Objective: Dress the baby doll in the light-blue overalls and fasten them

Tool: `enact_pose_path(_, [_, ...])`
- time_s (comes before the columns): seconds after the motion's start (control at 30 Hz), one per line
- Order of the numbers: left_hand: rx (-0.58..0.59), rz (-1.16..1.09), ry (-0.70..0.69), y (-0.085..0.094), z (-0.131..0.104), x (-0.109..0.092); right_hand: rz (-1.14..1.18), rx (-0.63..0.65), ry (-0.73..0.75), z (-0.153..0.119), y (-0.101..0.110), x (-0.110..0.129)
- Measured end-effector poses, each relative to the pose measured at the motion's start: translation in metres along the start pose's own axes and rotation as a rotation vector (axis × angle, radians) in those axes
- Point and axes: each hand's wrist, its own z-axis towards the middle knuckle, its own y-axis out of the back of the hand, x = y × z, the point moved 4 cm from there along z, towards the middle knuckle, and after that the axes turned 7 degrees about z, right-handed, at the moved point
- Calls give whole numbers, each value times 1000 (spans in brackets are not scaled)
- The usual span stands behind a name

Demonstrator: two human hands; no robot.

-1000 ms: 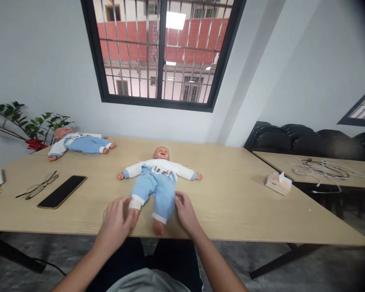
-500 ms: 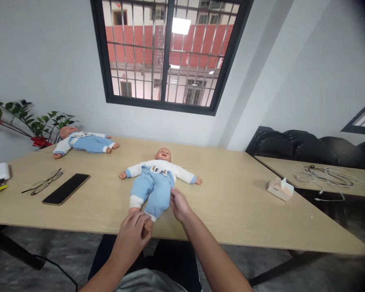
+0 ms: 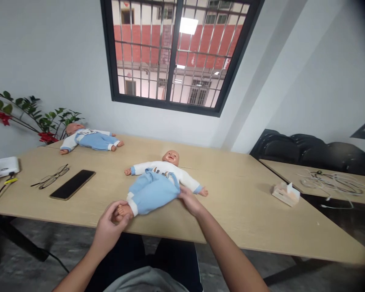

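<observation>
A baby doll (image 3: 153,184) lies on its back on the table, head toward the window and arms spread. It wears a white top and blue trousers (image 3: 153,194) with white cuffs. My left hand (image 3: 111,221) is closed around the doll's feet, which lie side by side near the front edge. At the hip on the other side, my right hand (image 3: 190,200) grips the trousers, its fingertips partly hidden by the cloth. Both legs are swung over to the left, and the trouser waist sits loosely below the top's printed front.
On the wooden table (image 3: 240,211) lie a phone (image 3: 73,184), glasses (image 3: 51,177) and a second, similarly dressed doll (image 3: 94,140). A white device (image 3: 5,166) with a cable stands at far left. A tissue box (image 3: 286,194) sits right, and cables (image 3: 331,180) lie on another table.
My left hand has moved left with the doll's feet, bringing the legs together and turning them leftward. My right hand has gone slightly right, staying at the trousers' side. The view has shifted slightly.
</observation>
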Motion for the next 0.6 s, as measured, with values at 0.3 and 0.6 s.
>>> enact_pose_path(0.3, [4, 81, -201, 25, -9, 1, -458, -217, 32, 31, 41, 16])
enact_pose_path(0.6, [373, 335, -553, -35, -39, -62, -415, -468, 121, -31, -17, -16])
